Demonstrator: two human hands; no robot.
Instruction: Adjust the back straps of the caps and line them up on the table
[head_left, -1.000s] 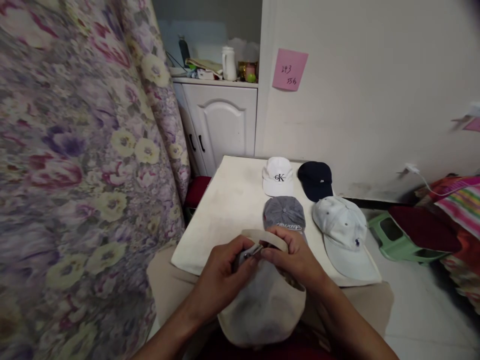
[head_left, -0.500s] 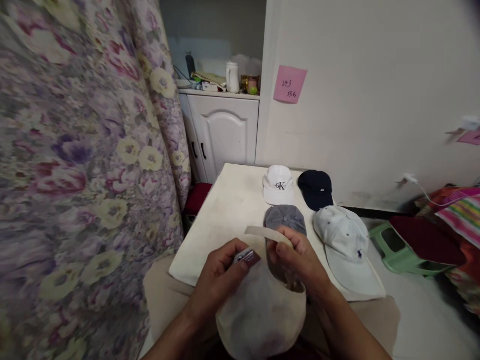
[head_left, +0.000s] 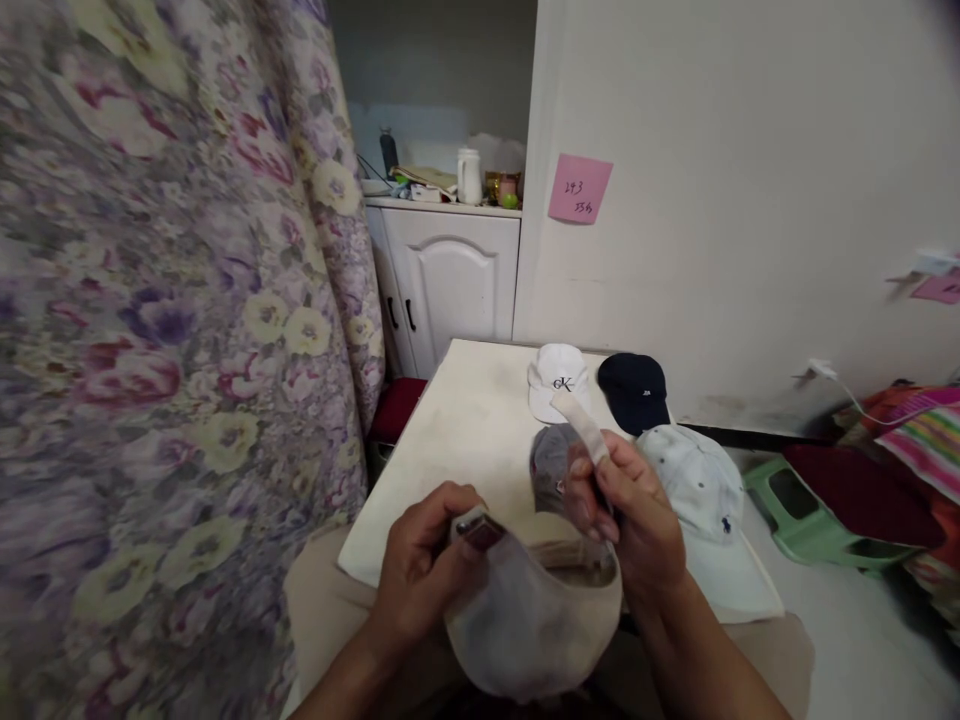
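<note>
A pale cream baseball cap [head_left: 529, 620] is held over my lap with its back opening facing up and away. My left hand [head_left: 431, 565] pinches the cap's edge beside a metal buckle [head_left: 480, 528] with a dark reddish tab. In my right hand [head_left: 630, 500] the cap's fabric strap [head_left: 581, 420] is gripped, its free end pointing up and left, apart from the buckle. Just beyond my hands lies a grey cap [head_left: 551, 470], partly hidden by my right fingers. A light blue cap [head_left: 694, 485] rests right of that hand.
On the cream-topped table [head_left: 450, 430] a white cap [head_left: 557, 375] with black letters and a navy cap [head_left: 634, 390] lie at the back. A floral curtain [head_left: 187, 400] hangs at left. The green stool [head_left: 787, 510] stands at right, near a white wall.
My right hand has moved right and away from the buckle with the strap, whose end now points upward. The left hand has shifted slightly left, still on the buckle side.
</note>
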